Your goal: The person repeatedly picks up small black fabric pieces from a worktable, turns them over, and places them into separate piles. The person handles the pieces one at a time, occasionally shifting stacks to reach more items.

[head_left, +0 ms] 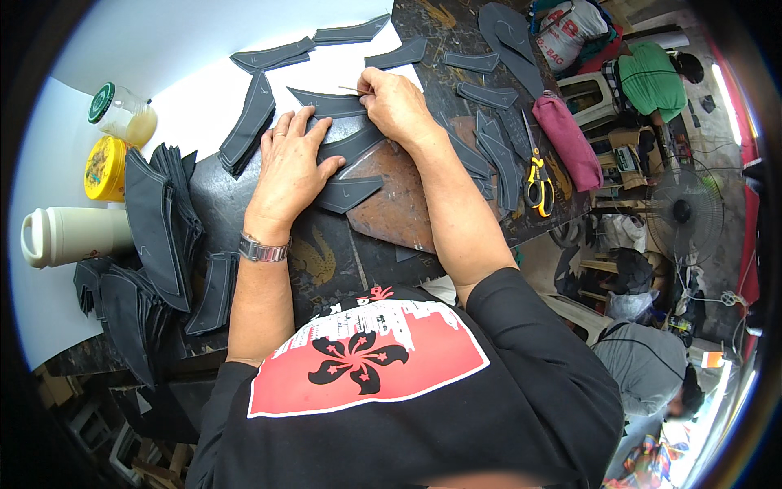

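The dark tabletop (326, 261) carries stacks of cut dark pieces (159, 220). The left hand (292, 167) lies flat, fingers spread, pressing a curved dark leather piece (350, 145) that lies under its fingertips. The right hand (395, 102) has its fingers pinched together on a thin pointed tool (352, 90), whose tip touches a second piece just beyond. A white mug (69, 235), a yellow tub (106, 169) and a lidded jar (122, 112) of pale liquid stand at far left.

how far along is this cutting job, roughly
Done, it seems: shaped dark pieces lie spread over the white sheet and the table's right side. In hand: the left hand presses a dark piece flat while the right hand works a thin tool along its edge. Possibly left: thick stacks of dark pieces at the left; whether they are finished cannot be told.
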Action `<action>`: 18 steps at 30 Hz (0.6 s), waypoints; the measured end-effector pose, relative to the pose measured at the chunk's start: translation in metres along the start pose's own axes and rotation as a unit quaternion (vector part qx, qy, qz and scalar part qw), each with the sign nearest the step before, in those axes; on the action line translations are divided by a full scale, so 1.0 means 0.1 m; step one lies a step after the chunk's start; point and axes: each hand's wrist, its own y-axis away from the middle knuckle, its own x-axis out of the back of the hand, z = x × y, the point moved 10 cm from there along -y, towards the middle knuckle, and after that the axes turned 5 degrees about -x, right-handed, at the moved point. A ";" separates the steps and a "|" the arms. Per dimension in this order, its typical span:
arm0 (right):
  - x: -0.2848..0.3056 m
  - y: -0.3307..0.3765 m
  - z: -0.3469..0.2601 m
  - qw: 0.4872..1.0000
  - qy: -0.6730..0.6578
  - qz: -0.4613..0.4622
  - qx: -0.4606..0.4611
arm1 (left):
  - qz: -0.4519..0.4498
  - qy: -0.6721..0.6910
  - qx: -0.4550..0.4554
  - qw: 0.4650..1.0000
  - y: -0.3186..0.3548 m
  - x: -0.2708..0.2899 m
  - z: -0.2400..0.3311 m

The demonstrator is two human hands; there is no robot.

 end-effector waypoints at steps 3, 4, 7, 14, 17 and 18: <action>0.02 0.01 -0.01 0.999 -0.004 0.028 0.020 | -0.003 -0.004 0.002 1.000 0.00 0.00 0.02; 0.02 0.01 -0.02 0.999 0.008 0.035 0.027 | -0.001 -0.005 0.000 1.000 0.00 0.00 0.03; 0.05 0.02 -0.05 0.996 0.028 0.069 0.057 | 0.007 -0.007 -0.004 1.000 0.01 0.01 0.04; 0.78 0.12 -0.06 0.960 -0.090 0.251 0.090 | 0.022 -0.003 -0.004 1.000 0.01 0.02 0.03; 1.10 0.18 -0.05 0.946 -0.144 0.274 0.099 | 0.020 -0.006 0.003 1.000 0.01 0.00 0.02; 1.14 0.15 -0.04 0.953 -0.126 0.261 0.091 | 0.020 -0.006 0.006 1.000 0.01 -0.01 0.02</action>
